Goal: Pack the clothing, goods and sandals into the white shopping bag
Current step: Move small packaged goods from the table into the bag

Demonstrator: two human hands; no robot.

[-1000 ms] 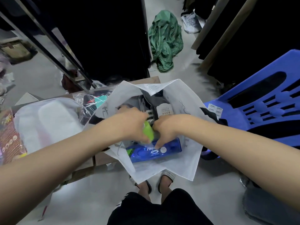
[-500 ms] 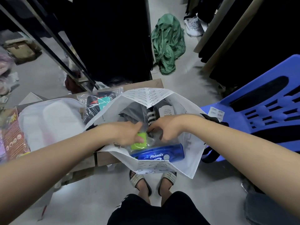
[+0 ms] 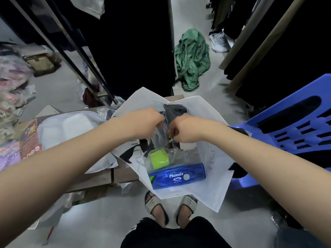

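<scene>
The white shopping bag [image 3: 211, 158] lies open in front of me, over a cardboard box edge. Inside it sit a blue Phoenix box [image 3: 177, 176] near the front and a lime-green item [image 3: 159, 158] in clear plastic just behind it. Both hands are inside the bag's mouth. My left hand [image 3: 148, 120] and my right hand [image 3: 184, 129] each pinch a clear-plastic packet of dark clothing [image 3: 172, 111], which stands up between them. The lower part of the packet is hidden by my hands.
A blue plastic chair [image 3: 293, 127] stands to the right. At left, a white-wrapped package [image 3: 69, 127] and colourful packets [image 3: 26, 140] lie on flattened cardboard. A green cloth [image 3: 193, 59] is heaped on the floor beyond. Metal rack poles and dark hanging clothes stand behind. My sandalled feet are below the bag.
Both hands have moved up and back from the green item and now grip the dark clothing packet, lifting it. The green item and blue box lie uncovered.
</scene>
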